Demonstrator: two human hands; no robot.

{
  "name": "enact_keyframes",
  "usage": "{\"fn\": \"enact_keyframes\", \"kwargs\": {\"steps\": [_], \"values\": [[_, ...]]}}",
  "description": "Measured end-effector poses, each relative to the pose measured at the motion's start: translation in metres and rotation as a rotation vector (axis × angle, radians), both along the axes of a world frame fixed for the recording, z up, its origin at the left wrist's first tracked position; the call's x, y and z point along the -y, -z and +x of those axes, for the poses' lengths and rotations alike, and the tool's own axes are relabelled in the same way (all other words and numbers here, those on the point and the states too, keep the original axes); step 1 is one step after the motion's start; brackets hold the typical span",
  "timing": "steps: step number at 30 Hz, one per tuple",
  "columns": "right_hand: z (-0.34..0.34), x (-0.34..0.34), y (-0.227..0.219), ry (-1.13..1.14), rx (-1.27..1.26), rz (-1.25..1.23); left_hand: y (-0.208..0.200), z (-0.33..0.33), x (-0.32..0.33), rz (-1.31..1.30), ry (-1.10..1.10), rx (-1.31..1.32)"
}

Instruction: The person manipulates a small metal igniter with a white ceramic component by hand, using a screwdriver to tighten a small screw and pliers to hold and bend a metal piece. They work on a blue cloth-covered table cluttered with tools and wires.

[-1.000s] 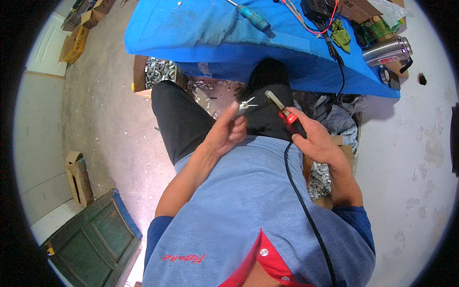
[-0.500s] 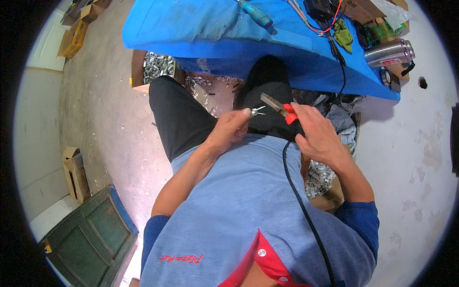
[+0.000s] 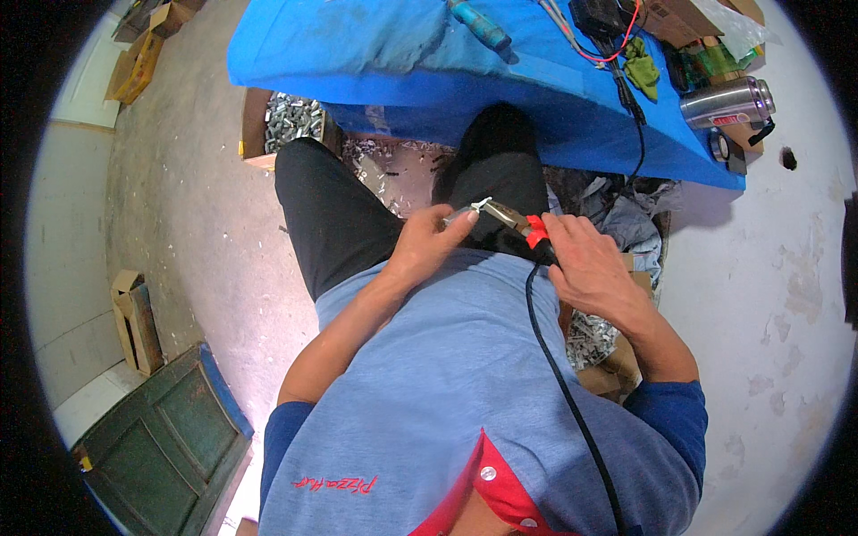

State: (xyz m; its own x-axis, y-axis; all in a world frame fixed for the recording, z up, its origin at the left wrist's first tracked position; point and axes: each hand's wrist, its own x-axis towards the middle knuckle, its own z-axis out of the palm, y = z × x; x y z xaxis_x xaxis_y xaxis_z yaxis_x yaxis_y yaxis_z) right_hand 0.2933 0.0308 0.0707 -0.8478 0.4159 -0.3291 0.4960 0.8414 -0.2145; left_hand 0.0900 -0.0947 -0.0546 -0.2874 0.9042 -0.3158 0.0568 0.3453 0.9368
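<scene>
My left hand (image 3: 427,243) is closed in a pinch over my lap, holding a small silvery metal part (image 3: 462,215) between thumb and fingers. A thin pale prong of it sticks out toward the right. My right hand (image 3: 585,259) is wrapped round the red handles of a pair of pliers (image 3: 511,215). The jaws of the pliers meet the pale end of the part, just right of my left thumb. Whether the jaws are fully closed on it is too small to tell.
A blue-covered table (image 3: 393,54) stands ahead, bearing a teal-handled tool (image 3: 480,24), cables and a steel flask (image 3: 728,103). Under its left end is a box of small metal parts (image 3: 293,121). Another heap of parts (image 3: 592,339) lies by my right side. A black cable (image 3: 572,393) runs down my front.
The pliers have come left and down, so their jaws now reach the metal part. My left hand has turned slightly, with the part still pinched in it.
</scene>
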Motion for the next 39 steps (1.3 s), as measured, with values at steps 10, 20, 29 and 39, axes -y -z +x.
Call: {"fn": "enact_keyframes", "kwargs": {"steps": [10, 20, 29, 39], "values": [[-0.003, 0.01, 0.013, 0.024, -0.077, 0.015, 0.005, 0.003, 0.0, 0.017, -0.021, -0.087], [-0.003, 0.012, 0.014, 0.099, -0.017, -0.019, 0.003, 0.004, -0.001, -0.013, -0.086, -0.078], [-0.006, 0.015, 0.02, 0.041, -0.118, 0.049, 0.0, 0.003, 0.0, -0.008, -0.073, -0.091], [-0.011, 0.018, 0.029, 0.015, -0.128, 0.159, -0.004, 0.005, -0.001, -0.025, -0.106, -0.183]]}}
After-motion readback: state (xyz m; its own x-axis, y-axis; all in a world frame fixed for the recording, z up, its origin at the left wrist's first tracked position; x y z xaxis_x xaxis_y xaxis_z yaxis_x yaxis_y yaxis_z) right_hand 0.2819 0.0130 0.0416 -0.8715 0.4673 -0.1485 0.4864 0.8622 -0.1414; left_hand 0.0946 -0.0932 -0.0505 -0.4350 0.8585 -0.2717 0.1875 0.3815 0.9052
